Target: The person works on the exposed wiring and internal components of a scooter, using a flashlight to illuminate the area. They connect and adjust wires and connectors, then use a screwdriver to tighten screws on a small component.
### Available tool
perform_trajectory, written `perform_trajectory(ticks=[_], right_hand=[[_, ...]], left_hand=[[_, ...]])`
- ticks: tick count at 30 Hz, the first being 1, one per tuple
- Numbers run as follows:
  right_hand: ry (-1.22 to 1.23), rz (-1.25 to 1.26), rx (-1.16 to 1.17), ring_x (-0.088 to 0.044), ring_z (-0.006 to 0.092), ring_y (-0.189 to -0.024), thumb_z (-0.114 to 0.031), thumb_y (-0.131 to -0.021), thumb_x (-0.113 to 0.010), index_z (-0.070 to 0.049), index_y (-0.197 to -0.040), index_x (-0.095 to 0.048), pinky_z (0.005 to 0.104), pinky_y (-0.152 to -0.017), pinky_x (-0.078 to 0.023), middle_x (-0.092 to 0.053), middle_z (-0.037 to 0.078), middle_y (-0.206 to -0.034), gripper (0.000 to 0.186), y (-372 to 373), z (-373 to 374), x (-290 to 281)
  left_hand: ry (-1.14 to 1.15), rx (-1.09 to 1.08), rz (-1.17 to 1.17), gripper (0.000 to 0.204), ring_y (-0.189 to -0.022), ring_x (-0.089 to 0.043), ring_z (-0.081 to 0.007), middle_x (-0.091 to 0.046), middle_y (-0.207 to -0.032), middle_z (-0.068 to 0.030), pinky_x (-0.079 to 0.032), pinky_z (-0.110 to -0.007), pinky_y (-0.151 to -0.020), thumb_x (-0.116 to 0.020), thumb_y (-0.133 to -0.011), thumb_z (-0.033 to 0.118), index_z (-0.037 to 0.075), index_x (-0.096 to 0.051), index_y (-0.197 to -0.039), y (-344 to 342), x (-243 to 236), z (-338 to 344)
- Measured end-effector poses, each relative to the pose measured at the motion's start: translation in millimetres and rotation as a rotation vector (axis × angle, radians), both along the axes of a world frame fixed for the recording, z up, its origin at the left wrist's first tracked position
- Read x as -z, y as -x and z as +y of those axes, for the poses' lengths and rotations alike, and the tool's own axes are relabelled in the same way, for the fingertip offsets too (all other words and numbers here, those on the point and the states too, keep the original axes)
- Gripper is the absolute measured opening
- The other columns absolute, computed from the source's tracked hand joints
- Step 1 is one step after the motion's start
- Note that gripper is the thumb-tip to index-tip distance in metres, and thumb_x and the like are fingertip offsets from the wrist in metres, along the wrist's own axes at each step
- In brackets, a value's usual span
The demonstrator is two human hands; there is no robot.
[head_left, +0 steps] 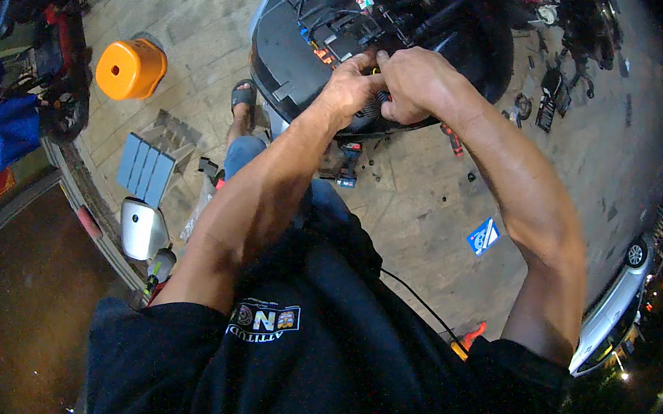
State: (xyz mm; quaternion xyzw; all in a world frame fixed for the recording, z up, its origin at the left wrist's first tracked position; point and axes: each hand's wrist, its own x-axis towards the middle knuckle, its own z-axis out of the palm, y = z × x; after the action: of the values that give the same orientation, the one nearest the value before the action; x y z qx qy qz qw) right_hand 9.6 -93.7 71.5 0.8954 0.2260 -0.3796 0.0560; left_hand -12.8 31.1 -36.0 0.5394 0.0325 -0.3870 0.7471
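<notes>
My left hand (350,89) and my right hand (420,84) meet at the near edge of a dark vehicle housing (276,52) with wiring, connectors and black parts exposed. Both have bent, closed fingers around a small spot with a yellow bit (375,71); what they grip is mostly hidden by the fingers. Orange connectors (323,56) sit just left of my left hand's fingertips. A cordless power tool (349,163) lies below the housing, and a red-handled tool (453,140) is behind my right forearm.
An orange stool (131,68), a folding step (142,164) and a silver case (144,228) stand at left, near a scooter (56,50) and blue bag (12,130). A sandalled foot (242,98) is beside the housing. Loose parts (554,97) and a blue card (482,236) lie right; a white car (609,313) is beyond.
</notes>
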Motion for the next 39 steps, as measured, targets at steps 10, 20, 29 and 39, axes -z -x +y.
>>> perform_trajectory(ticks=[10, 20, 29, 39], right_hand=[[-0.079, -0.105, 0.053, -0.067, 0.0373, -0.094, -0.029, -0.074, -0.069, 0.015, -0.132, -0.044, 0.0435, -0.083, -0.054, -0.066, 0.025, -0.106, 0.078, 11.4, -4.0, 2.9], [-0.196, -0.092, 0.197, -0.064, 0.0382, -0.101, -0.032, -0.077, -0.068, 0.007, -0.125, -0.053, 0.0451, -0.088, -0.052, -0.061, 0.023, -0.118, 0.064, 18.8, -15.1, 2.4], [-0.191, 0.015, 0.111, -0.064, 0.037, -0.101, -0.03, -0.074, -0.067, 0.006, -0.112, -0.062, 0.0435, -0.088, -0.052, -0.067, 0.025, -0.103, 0.053, 1.7, -16.4, 4.0], [-0.273, -0.083, 0.129, -0.067, 0.0358, -0.094, -0.034, -0.073, -0.066, 0.0, -0.097, -0.069, 0.0457, -0.085, -0.054, -0.07, 0.021, -0.099, 0.042, 4.7, -24.0, 12.7]], left_hand=[[-0.007, -0.071, -0.047, 0.058, -0.117, -0.055, -0.0178, -0.059, -0.129, -0.0102, -0.042, -0.032, -0.101, -0.066, -0.088, 0.012, -0.003, -0.044, -0.139, 2.5, 4.7, -2.4], [-0.014, -0.128, -0.045, 0.061, -0.115, -0.055, -0.0205, -0.06, -0.126, -0.0105, -0.041, -0.032, -0.101, -0.068, -0.085, 0.01, -0.006, -0.043, -0.139, 6.5, 10.7, -6.8], [0.106, -0.014, 0.073, 0.051, -0.113, -0.056, -0.0205, -0.061, -0.124, -0.0098, -0.043, -0.032, -0.098, -0.065, -0.084, 0.007, -0.002, -0.05, -0.131, 2.0, -0.8, 1.4], [0.048, -0.074, -0.064, 0.042, -0.105, -0.059, -0.0194, -0.065, -0.115, -0.0091, -0.044, -0.031, -0.095, -0.064, -0.083, 0.007, -0.003, -0.057, -0.123, 4.1, 4.5, -4.1]])
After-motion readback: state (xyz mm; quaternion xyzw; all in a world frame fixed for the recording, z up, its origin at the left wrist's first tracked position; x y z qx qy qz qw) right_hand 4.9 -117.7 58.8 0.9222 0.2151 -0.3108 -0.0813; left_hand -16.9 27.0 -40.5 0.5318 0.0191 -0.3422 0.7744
